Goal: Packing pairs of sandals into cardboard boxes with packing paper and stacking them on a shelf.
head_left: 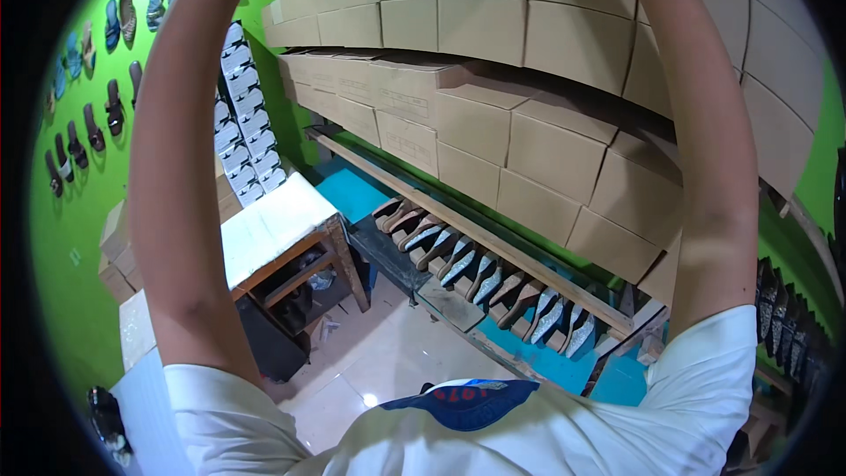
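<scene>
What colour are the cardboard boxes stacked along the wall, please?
The cardboard boxes are light brown, seen best in the head view.

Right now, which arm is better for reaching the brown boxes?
Probably the right arm: it crosses in front of the brown boxes. The left arm is over by the stacked white boxes. Both hands are out of view, so I can't tell whether either is free.

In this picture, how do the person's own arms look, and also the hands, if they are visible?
The left arm and right arm are bare below short white sleeves. The white shirt shows a dark blue area with red markings. The hands are out of view.
</scene>
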A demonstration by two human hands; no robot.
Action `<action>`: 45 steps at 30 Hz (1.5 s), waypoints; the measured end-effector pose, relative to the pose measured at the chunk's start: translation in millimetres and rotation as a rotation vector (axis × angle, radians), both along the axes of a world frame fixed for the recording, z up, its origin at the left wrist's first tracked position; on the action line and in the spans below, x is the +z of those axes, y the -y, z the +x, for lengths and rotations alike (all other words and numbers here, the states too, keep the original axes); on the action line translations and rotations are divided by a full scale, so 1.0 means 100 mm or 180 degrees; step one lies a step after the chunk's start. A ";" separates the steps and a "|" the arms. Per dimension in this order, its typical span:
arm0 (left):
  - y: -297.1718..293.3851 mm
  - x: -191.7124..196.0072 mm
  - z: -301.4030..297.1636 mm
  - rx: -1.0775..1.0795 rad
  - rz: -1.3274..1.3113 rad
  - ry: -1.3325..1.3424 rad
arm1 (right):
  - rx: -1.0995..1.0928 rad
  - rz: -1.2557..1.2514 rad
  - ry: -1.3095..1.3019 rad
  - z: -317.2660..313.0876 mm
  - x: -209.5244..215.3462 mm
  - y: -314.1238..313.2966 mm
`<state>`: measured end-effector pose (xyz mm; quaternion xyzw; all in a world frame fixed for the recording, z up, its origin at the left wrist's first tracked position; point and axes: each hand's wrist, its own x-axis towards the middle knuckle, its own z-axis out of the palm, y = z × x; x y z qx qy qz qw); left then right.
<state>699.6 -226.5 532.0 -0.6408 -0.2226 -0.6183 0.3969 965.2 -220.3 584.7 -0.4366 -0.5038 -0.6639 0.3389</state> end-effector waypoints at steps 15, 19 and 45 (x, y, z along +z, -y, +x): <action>-0.28 0.50 1.16 0.0990 -0.0322 -0.0549 | -0.0358 -0.1078 -0.0231 0.13 -0.04 0.70; -0.33 0.64 1.27 0.0620 -0.0281 -0.0760 | 0.0933 -0.1956 0.0192 0.12 0.03 0.73; -1.48 0.23 1.60 -0.1756 -0.1234 -0.0711 | -0.0960 -0.1298 -0.0592 0.31 0.12 0.57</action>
